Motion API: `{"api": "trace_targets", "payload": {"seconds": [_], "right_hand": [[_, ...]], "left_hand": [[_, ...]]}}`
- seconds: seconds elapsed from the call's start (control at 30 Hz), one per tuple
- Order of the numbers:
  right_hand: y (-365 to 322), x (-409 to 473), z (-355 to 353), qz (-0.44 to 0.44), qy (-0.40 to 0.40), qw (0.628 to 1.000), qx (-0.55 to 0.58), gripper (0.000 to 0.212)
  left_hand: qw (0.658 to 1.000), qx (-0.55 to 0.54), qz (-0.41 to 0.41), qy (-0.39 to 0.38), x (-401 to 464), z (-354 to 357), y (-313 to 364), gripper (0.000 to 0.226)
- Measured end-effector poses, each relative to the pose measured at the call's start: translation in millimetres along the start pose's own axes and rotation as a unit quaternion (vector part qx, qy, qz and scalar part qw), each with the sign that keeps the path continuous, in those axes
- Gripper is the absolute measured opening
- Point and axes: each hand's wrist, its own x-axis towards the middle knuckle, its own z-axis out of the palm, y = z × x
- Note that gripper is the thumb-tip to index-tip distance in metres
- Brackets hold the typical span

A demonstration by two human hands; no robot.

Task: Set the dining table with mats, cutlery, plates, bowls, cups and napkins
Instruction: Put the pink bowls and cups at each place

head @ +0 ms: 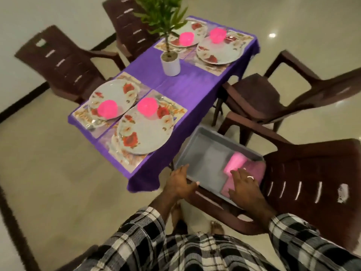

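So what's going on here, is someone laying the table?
Yes. A person in a checked shirt is bent over a grey tub resting on a brown chair beside the table. The left hand is on the tub's near rim; the right hand reaches in at pink cups and pink cloths. The purple-covered table already has four mats, each with a flowered plate and a pink bowl, around a potted plant.

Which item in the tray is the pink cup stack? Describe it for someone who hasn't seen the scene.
Find the grey tray on the brown chair beside the purple table. In its right end, a glossy pink cylinder lies on its side; the pink cloth beside it is flat and darker.
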Motion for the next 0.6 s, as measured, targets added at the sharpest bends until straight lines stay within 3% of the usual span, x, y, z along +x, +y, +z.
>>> {"api": "trace_targets", "payload": {"seconds": [0.17,0.37,0.5,0.6], "right_hand": [[-6.5,8.8,10.5,0.118,0.018,0.991,0.064,0.080],[-2.5,39.7,76.9,0.214,-0.003,0.964,0.159,0.082],[19.3,93.1,112.2,0.244,-0.021,0.946,0.215,0.092],[47.6,150.7,133.9,0.291,-0.006,0.909,0.298,0.106]], "left_hand": [[0.992,0.055,0.083,-0.081,76.4,-0.9,0.2,0.104],[0.982,0.067,0.096,-0.150,143.0,36.8,-13.1,0.110],[0.975,0.092,0.083,-0.186,184.7,53.5,-7.5,0.105],[0.978,0.080,0.060,-0.181,226.1,73.5,-12.8,0.105]]}}
